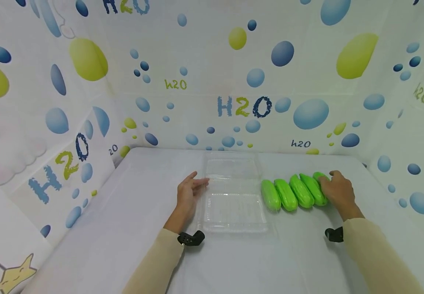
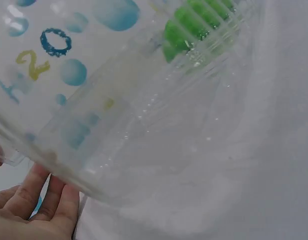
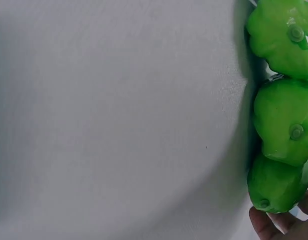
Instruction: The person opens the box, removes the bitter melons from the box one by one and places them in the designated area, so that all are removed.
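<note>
A clear plastic clamshell box (image 1: 234,206) lies unfolded in the middle of the table, its lid (image 1: 232,167) on the far side. At its left edge is my left hand (image 1: 188,196), fingers fairly straight and touching the rim; the left wrist view shows these fingers (image 2: 69,205) against the clear wall. Several glossy green, ridged cucumber-like vegetables (image 1: 301,192) lie side by side to the right of the box. My right hand (image 1: 338,190) grips the rightmost one (image 3: 276,185), partly covering it in the head view.
A white cloth covers the table (image 1: 123,196). Behind it and at both sides hang white curtains (image 1: 204,53) printed with blue and green drops and "H2O". Each wrist wears a black strap-on device (image 1: 191,238).
</note>
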Motion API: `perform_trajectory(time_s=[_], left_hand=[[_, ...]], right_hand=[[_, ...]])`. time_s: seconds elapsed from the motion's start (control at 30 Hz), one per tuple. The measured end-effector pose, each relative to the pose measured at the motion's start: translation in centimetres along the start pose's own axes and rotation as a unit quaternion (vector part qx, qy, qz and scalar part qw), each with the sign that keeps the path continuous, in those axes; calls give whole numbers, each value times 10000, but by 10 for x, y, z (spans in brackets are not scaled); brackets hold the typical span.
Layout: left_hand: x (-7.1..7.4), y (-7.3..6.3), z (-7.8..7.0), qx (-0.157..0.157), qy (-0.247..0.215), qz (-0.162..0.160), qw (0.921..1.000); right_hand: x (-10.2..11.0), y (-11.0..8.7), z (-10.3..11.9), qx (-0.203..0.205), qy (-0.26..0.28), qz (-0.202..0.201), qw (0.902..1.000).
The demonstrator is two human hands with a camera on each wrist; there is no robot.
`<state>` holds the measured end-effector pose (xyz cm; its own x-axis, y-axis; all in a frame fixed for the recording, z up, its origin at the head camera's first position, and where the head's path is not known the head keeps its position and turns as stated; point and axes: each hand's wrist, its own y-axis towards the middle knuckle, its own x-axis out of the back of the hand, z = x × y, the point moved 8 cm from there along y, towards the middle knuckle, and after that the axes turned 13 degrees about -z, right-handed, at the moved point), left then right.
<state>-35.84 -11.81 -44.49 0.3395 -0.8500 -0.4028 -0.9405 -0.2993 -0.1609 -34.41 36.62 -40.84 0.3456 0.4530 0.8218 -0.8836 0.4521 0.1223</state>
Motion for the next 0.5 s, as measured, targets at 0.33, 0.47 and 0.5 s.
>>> perform_trajectory(time_s=[0.33,0.47,0.5], left_hand=[[18,6,-16,-162,1221,-198,9922],[17,6,-29,-586,2110,41,9757],[15,6,-34,-767,2399,129,9677]], right_hand=[[2,-10,26,890,-433,-702,9926],[4,-19,52,1484,-361,-1039,9828],[3,-21,60,1646,-346,-1089,9797]])
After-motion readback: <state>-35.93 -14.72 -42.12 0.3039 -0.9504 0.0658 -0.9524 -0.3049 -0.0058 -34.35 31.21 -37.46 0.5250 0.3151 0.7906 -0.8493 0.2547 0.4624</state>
